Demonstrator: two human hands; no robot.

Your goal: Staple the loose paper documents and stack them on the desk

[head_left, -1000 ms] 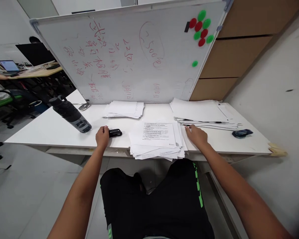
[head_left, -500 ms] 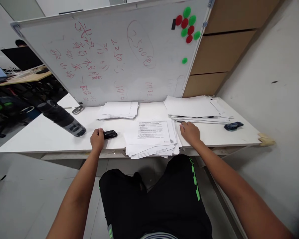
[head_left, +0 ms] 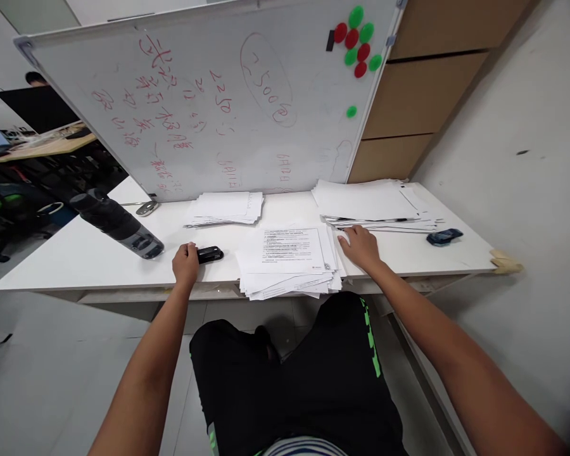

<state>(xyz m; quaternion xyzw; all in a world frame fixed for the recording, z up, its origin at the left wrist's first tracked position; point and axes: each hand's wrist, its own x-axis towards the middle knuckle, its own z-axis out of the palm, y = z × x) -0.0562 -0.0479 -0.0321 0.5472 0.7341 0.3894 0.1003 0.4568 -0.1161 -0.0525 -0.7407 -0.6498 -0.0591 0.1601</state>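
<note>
- Stapler, black, just one: on the surface left of the printed stack, left hand curled round its near end.
- Right hand: one, fingers loosely bent beside the printed stack's right edge; can't tell if it's pinching anything.
- Paper piles, three total: printed stack up front, poking over the edge, plus left pile and right pile behind.
- One bottle, one mouse.
- Nine round magnets on the whiteboard: five green, four red.

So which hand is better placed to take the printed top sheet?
Probably the right hand: it lies close beside the printed sheet, while the left hand is farther off, curled at the black object.
</note>
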